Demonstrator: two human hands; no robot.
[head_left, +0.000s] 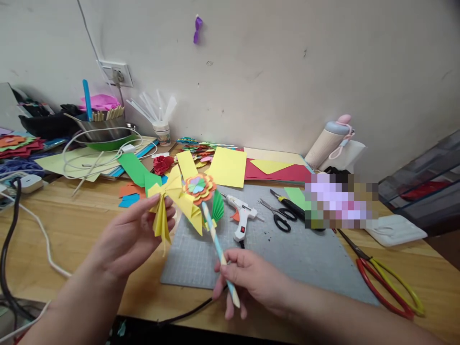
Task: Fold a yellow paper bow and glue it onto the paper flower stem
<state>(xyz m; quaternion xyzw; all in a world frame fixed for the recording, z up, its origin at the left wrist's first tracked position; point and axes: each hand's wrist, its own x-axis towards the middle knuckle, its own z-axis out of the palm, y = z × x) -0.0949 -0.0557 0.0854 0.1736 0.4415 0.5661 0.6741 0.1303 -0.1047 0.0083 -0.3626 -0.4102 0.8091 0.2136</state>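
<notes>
A yellow paper pinwheel (179, 196) with a layered orange, green and pink paper flower (199, 187) at its hub sits on a blue-and-white striped straw (217, 247). My right hand (251, 280) is closed round the lower part of the straw, above the grey cutting mat (287, 249). My left hand (132, 235) pinches a folded yellow blade of the pinwheel between thumb and fingers. A pleated green paper fan (217, 206) shows just behind the straw.
On the mat lie a white glue gun (242, 218), black scissors (278, 218) and a craft knife (287, 203). Red-and-yellow scissors (388, 278) rest at the right. Yellow and red paper sheets (251, 167), a bowl, cables and a cup of straws (161, 127) crowd the back.
</notes>
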